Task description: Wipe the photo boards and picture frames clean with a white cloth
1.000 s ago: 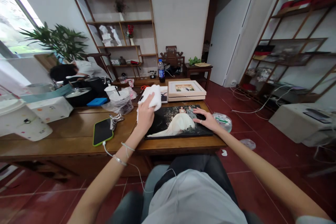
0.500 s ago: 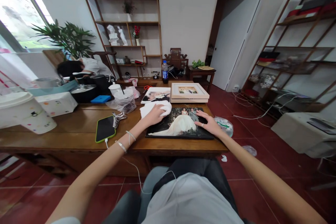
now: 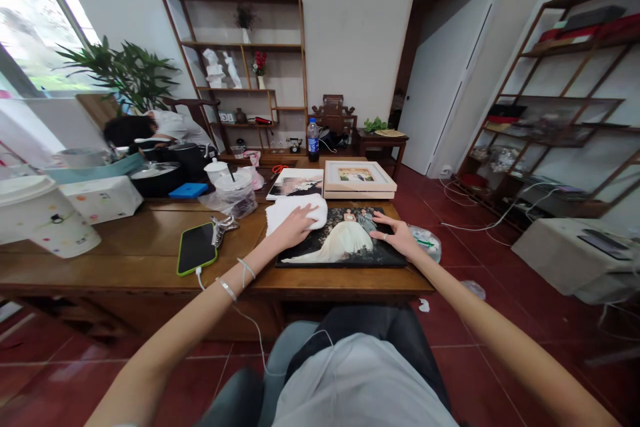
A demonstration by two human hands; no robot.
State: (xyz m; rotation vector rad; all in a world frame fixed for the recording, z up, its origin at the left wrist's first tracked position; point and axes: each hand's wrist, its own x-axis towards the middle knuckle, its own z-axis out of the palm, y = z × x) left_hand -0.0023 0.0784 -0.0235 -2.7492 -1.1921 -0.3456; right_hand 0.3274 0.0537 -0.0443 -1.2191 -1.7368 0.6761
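My left hand [image 3: 294, 227] presses on a folded white cloth [image 3: 317, 209], its fingers bent over it. The cloth covers the upper left corner of a dark wedding photo panel [image 3: 347, 240], which lies flat near the table's front edge. At the panel's right side my right hand [image 3: 397, 236] rests with fingers spread and thumb apart, touching the picture surface. A long white gown shows in the picture between my hands. What lies under the cloth is hidden.
Behind the panel lie a white-covered photo book [image 3: 299, 183] and a pale picture frame [image 3: 360, 180]. A charging phone [image 3: 197, 248], a bagged cup [image 3: 235, 188] and a paper cup [image 3: 55, 220] stand left on the wooden table [image 3: 145, 247]. Someone in white [image 3: 183, 127] leans over beyond.
My left hand has shifted slightly on the cloth, still near the panel's upper left corner. My right hand stays at the panel's right side. The camera view has moved a little.
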